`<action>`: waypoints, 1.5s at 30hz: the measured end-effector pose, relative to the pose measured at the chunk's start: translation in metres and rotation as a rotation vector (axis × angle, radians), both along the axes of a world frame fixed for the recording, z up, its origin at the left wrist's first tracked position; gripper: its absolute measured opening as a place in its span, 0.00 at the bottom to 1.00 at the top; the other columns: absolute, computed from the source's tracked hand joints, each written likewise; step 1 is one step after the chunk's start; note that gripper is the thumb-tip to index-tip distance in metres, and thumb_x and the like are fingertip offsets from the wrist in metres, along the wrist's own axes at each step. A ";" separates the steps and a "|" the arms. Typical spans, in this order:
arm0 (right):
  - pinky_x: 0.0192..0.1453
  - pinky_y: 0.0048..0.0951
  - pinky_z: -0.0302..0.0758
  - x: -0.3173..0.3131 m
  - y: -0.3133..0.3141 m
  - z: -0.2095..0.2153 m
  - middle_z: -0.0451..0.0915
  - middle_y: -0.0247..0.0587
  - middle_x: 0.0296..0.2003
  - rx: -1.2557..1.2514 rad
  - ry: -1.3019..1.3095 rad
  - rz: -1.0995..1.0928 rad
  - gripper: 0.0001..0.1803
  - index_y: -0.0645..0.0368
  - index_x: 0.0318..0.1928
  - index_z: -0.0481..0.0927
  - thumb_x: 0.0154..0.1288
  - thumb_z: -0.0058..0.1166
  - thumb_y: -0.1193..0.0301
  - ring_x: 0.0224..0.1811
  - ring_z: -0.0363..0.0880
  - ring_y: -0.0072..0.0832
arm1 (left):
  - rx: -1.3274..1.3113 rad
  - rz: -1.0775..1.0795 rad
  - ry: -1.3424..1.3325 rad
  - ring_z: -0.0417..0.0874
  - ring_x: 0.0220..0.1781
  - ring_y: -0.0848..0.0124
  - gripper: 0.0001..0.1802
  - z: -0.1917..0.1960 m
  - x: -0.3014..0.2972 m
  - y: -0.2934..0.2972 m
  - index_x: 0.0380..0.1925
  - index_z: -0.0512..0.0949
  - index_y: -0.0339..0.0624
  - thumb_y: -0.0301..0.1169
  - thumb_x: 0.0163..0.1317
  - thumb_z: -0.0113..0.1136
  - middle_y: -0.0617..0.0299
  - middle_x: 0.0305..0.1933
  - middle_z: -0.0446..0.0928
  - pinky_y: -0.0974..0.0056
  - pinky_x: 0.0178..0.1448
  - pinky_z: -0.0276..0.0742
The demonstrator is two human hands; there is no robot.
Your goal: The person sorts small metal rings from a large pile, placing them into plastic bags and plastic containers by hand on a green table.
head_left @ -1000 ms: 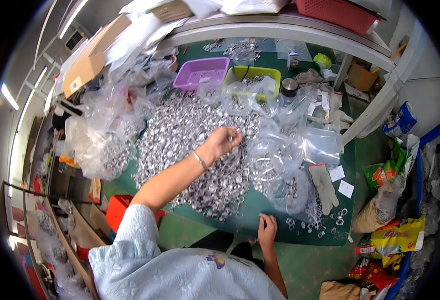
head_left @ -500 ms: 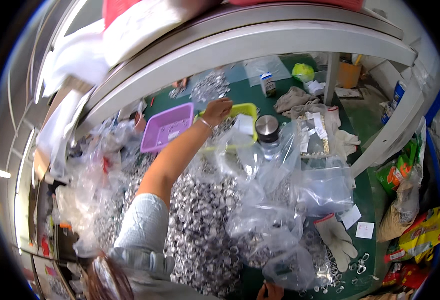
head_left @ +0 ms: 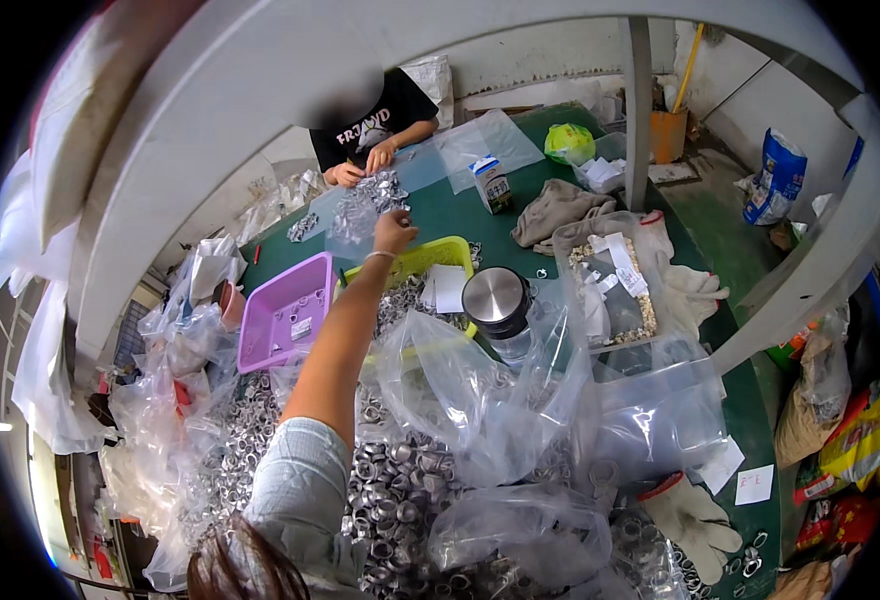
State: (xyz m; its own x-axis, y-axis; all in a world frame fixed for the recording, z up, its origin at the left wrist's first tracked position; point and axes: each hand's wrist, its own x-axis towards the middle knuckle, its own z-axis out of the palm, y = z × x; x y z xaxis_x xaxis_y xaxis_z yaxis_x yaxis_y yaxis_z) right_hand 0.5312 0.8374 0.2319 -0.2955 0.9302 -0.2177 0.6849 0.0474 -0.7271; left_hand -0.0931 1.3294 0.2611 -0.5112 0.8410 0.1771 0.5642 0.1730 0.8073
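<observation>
head | left hand [head_left: 394,231] reached farther, past yellow tray [head_left: 430,258], fingers pinched, contents unclear | right hand unseen

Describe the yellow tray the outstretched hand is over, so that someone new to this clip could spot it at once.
Start at the green table and find the big heap of silver rings at its near end. Just past the heap, beside the purple tray, lies the yellow tray, under the left hand. It is the only bright yellow bin there, and a white paper slip lies in it.
</observation>
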 end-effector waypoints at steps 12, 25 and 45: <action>0.47 0.44 0.71 -0.013 0.023 -0.002 0.74 0.51 0.44 -0.032 -0.019 0.046 0.13 0.59 0.44 0.77 0.57 0.52 0.74 0.44 0.73 0.49 | -0.180 0.063 0.411 0.81 0.33 0.67 0.20 -0.015 -0.010 0.021 0.37 0.81 0.37 0.26 0.38 0.68 0.56 0.31 0.80 0.65 0.42 0.76; 0.45 0.45 0.71 -0.019 0.031 -0.001 0.75 0.52 0.40 -0.034 -0.019 0.082 0.10 0.60 0.40 0.78 0.57 0.52 0.72 0.41 0.73 0.49 | -0.227 0.053 0.111 0.80 0.45 0.55 0.25 -0.056 -0.064 0.027 0.51 0.73 0.38 0.23 0.48 0.57 0.44 0.40 0.78 0.60 0.51 0.73; 0.41 0.45 0.72 0.016 -0.009 -0.003 0.78 0.52 0.33 0.292 0.029 0.167 0.10 0.60 0.34 0.80 0.58 0.53 0.67 0.35 0.74 0.49 | 0.118 -0.525 -0.106 0.79 0.45 0.65 0.11 0.192 0.197 -0.224 0.40 0.77 0.34 0.26 0.59 0.52 0.56 0.43 0.79 0.63 0.52 0.73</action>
State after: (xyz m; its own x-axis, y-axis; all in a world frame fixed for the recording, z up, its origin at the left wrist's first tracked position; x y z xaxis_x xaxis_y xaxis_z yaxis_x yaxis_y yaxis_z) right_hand 0.5474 0.8288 0.2291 -0.4511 0.8903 0.0618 0.6295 0.3665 -0.6851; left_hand 0.1038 1.1051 0.4534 -0.0484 0.9655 0.2561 0.4645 -0.2052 0.8615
